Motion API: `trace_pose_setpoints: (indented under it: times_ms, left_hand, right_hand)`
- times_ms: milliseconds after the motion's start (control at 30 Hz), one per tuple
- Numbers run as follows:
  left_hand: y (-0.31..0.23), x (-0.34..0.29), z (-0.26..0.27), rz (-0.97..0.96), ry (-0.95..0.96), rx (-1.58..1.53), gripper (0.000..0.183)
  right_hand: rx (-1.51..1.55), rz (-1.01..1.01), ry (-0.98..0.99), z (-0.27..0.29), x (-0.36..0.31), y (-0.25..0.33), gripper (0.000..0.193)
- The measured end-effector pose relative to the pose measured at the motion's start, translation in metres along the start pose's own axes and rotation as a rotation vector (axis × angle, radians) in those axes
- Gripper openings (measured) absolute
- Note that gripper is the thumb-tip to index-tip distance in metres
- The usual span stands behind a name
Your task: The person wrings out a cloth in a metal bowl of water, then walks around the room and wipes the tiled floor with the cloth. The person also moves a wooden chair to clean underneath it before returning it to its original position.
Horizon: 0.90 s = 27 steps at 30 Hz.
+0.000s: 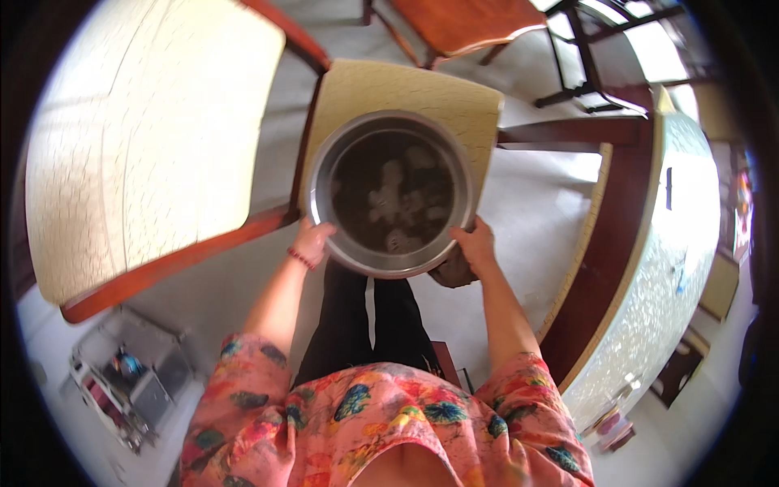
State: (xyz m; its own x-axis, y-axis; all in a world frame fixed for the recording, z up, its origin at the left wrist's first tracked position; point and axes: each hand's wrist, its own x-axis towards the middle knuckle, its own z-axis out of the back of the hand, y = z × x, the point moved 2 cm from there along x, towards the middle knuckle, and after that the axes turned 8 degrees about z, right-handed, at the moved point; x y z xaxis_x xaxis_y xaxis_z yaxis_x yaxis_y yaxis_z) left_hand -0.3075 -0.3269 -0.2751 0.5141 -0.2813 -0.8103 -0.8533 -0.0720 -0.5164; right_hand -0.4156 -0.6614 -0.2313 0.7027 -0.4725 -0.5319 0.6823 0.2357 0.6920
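A round steel basin [320,191] is between my hands, over a chair seat [353,88] with a pale yellow patterned top. Dark liquid [357,187] fills the lower part of the basin, with whitish patches on it; whether these are foam or reflections I cannot tell. My left hand [312,241], wearing a red bead bracelet, grips the near left rim with the thumb over the edge. At the near right rim my right hand [477,243] is closed the same way. A brown cloth-like thing [454,271] hangs by my right hand, partly under the basin. Most fingers are hidden below the rim.
Left stands a wooden piece with a large pale padded surface [178,146]. A reddish wooden seat [458,24] and a dark metal frame [580,57] are farther off. A glossy-topped table [665,268] curves along the right. A grey box of items [134,377] lies lower left.
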Motion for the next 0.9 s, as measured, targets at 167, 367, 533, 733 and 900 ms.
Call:
trace_pose_setpoints:
  times_ms: [167, 367, 533, 733, 900]
  left_hand:
    - [-0.015, -0.002, -0.009, -0.037, 0.008, 0.009, 0.042]
    - [-0.023, 0.003, -0.008, -0.012, -0.028, 0.012, 0.045]
    - [-0.034, 0.012, -0.007, -0.03, -0.025, 0.017, 0.034]
    - [-0.052, 0.022, -0.006, -0.008, -0.108, 0.012, 0.025]
    - [-0.041, 0.001, -0.021, -0.081, -0.036, -0.066, 0.041]
  right_hand:
    - [-0.076, 0.04, 0.029, 0.002, -0.004, 0.014, 0.061]
    - [-0.083, 0.01, 0.05, 0.001, -0.01, 0.031, 0.065]
    - [-0.079, 0.015, 0.047, -0.002, -0.012, 0.033, 0.069]
    - [-0.017, 0.04, 0.042, -0.005, -0.017, 0.041, 0.075]
    - [0.016, 0.079, -0.04, -0.001, -0.02, 0.016, 0.082]
